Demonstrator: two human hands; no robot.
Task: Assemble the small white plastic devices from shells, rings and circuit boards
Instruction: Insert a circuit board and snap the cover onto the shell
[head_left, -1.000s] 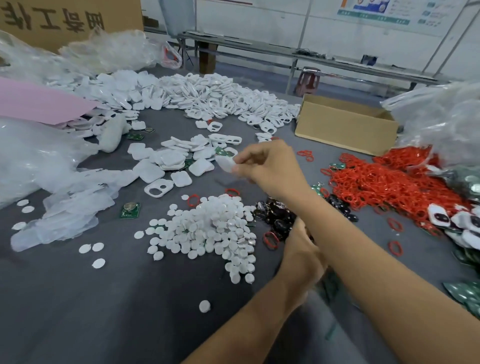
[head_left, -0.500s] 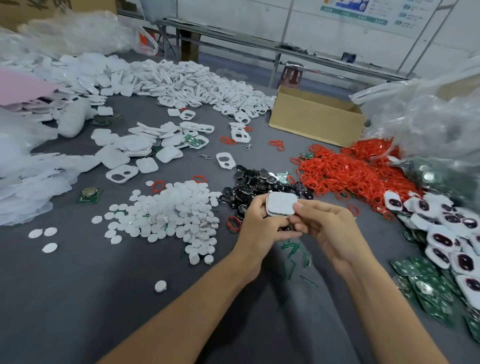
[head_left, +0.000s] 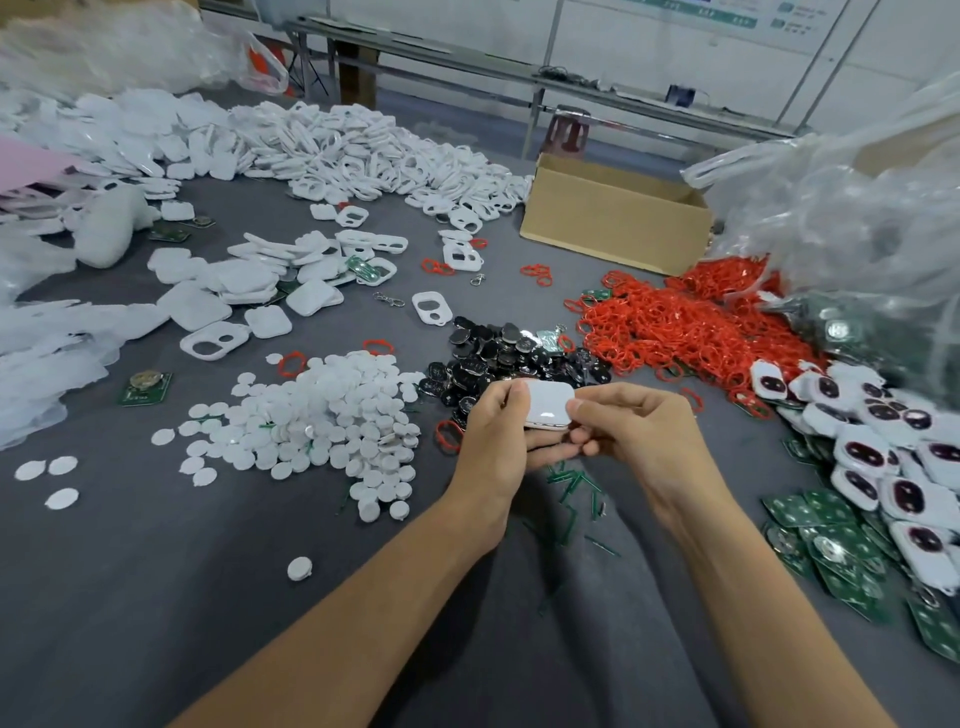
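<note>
A small white plastic device (head_left: 548, 408) sits between both hands above the grey table (head_left: 156, 597). My left hand (head_left: 496, 441) grips its left edge with curled fingers. My right hand (head_left: 631, 431) pinches its right edge with thumb and fingertips. Just beyond the hands lies a pile of black oval parts (head_left: 498, 358). White round discs (head_left: 322, 426) are heaped to the left, red rings (head_left: 685, 327) to the right. Green circuit boards (head_left: 841, 545) and finished white devices (head_left: 883, 457) lie at the far right.
White shells (head_left: 374, 156) are heaped along the back, with loose shells (head_left: 249, 296) in the middle left. An open cardboard box (head_left: 613, 223) stands at the back right. Clear plastic bags (head_left: 857, 218) lie to the right and along the left edge. Green slivers (head_left: 571, 483) lie under my hands.
My right hand came back from the loose shells at the middle of the table and joined the left hand. Both hands now hold the white device near the black parts.
</note>
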